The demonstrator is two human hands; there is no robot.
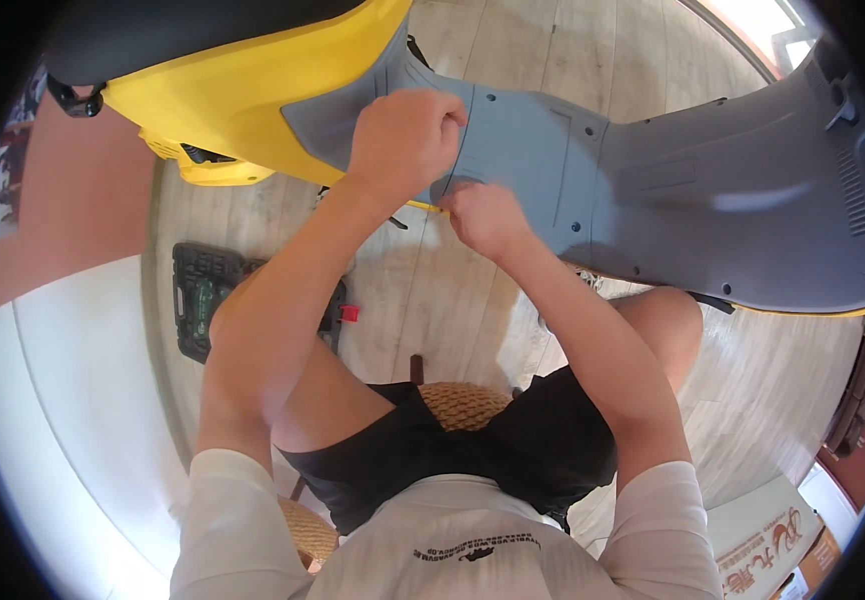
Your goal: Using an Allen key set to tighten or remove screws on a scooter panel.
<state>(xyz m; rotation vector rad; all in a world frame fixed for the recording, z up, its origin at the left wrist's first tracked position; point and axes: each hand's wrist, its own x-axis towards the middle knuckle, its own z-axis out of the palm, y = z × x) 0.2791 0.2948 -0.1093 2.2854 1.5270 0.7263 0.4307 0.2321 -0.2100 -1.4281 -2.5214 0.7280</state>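
My left hand [405, 140] is closed in a fist over the grey footboard [513, 150] of a yellow scooter, near where the board meets the yellow side panel [243, 90]. Whatever the fist holds is hidden by the fingers. My right hand [488, 218] is closed at the board's near edge, just below and to the right of the left one. Its curled fingertips are by a thin yellow trim strip [427, 206], and anything inside them is out of sight. Several dark fasteners dot the footboard.
A dark tool case [191, 300] lies open on the wooden floor [423, 290] by my left leg, with a small red piece [350, 314] beside it. I sit on a woven stool [463, 404]. The black seat [173, 35] is upper left; cardboard boxes [768, 540] stand lower right.
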